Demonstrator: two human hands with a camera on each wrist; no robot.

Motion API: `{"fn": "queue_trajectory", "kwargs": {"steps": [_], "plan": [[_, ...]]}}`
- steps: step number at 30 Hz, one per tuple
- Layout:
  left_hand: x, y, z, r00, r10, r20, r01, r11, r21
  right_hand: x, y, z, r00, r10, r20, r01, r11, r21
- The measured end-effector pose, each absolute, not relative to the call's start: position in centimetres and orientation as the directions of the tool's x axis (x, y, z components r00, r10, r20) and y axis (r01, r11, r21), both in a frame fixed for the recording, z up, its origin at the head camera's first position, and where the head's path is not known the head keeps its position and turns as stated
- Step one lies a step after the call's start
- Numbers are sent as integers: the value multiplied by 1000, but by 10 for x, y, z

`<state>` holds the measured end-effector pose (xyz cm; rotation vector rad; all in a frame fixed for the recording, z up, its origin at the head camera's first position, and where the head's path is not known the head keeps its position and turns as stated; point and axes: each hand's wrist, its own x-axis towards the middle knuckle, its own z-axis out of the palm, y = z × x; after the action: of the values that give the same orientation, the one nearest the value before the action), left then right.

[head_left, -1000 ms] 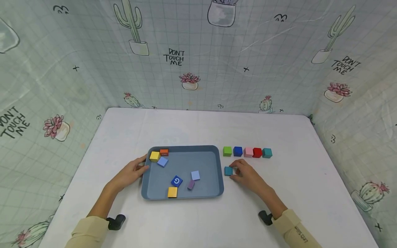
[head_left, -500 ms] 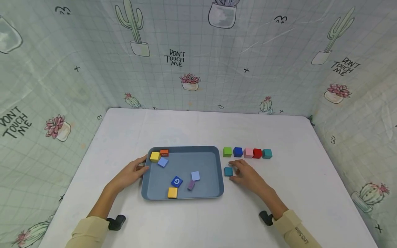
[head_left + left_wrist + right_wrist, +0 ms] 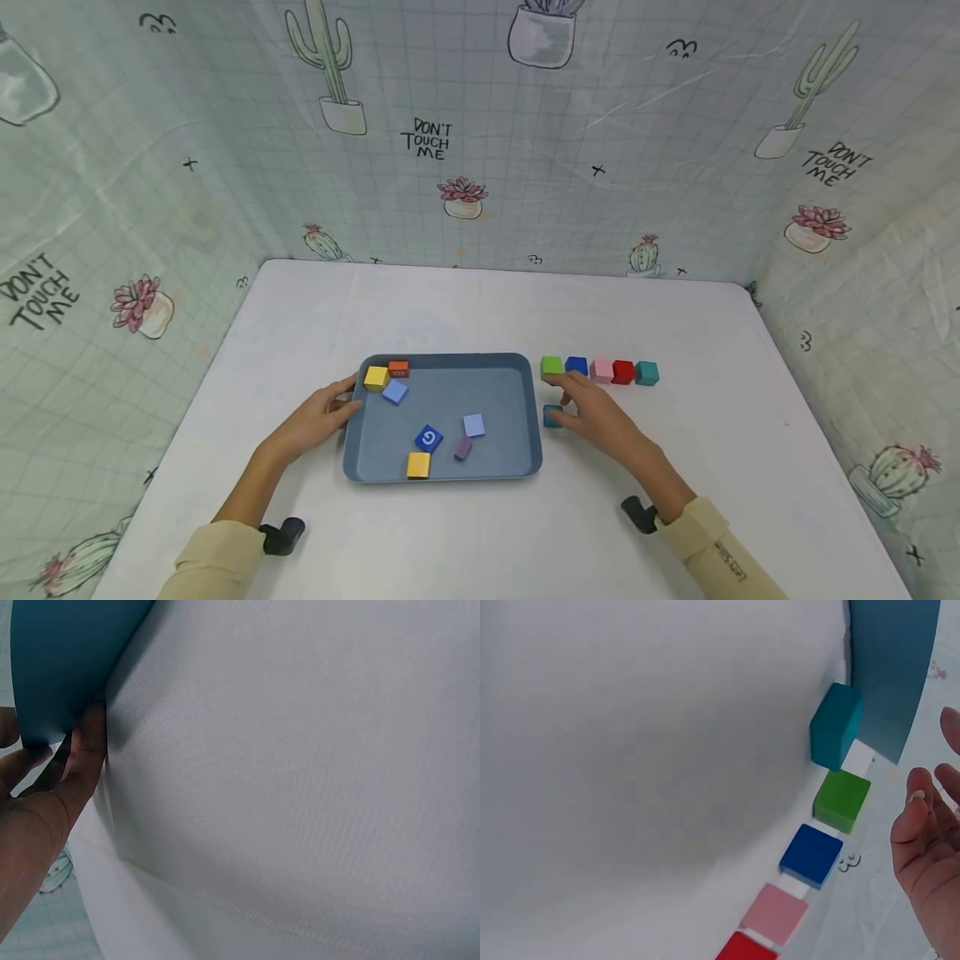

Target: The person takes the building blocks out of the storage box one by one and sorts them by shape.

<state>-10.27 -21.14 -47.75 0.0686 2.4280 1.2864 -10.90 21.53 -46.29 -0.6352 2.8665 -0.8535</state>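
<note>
The blue-grey tray [image 3: 506, 392] lies on the white table, with several small blocks in it. At its left edge my left hand [image 3: 317, 423] grips the rim; the left wrist view shows fingers [image 3: 91, 742] against the tray's wall [image 3: 71, 664]. My right hand [image 3: 600, 418] hovers just off the tray's right side, thumb and fingers spread, holding nothing. Partly behind its thumb sits a teal block [image 3: 551, 417] beside the tray. In the right wrist view this teal block [image 3: 835, 727] stands apart from the right hand [image 3: 934, 847].
A row behind the right hand holds a green block [image 3: 551, 366], a blue block [image 3: 577, 365], a pink block [image 3: 602, 371], a red block [image 3: 622, 372] and another teal block [image 3: 647, 373]. A cactus-print cloth [image 3: 495, 225] hangs behind the table.
My right hand has let go of the teal block and risen slightly away from it, toward the green block. The left hand has stayed on the tray.
</note>
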Motion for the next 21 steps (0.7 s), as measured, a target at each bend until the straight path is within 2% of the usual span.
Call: {"fn": "queue_trajectory", "kwargs": {"steps": [10,21], "plan": [[-104,-214,-479,-921,237,-309,-131,558,819,-108,200,-459,-897,-440,48,-384,718,-581],[-104,-213,-480,-922,229,-312,-140,554,821,-111,180,-452,-842,-535,68,-454,635,-625]]}}
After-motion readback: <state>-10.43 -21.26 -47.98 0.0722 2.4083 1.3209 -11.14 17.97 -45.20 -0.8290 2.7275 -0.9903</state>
